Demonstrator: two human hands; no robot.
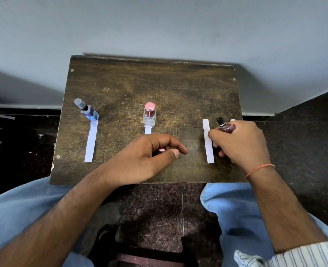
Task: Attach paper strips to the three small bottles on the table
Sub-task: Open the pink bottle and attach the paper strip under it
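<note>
The dark bottle (225,127) is gripped by the right hand (240,143) beside its strip (208,141); a small pink-tipped item (161,150) is pinched in the left hand (149,153). The strip should be pressed flat against the glass.

Light blue jeans (240,214) cover both legs. A thin orange thread bracelet (259,170) circles the right wrist. The right sleeve (302,254) is white with fine stripes.

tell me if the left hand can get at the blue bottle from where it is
Probably yes. The left hand is closed around a small dark object, but bare table lies between it and the blue bottle; only that bottle's paper strip is nearby.
</note>
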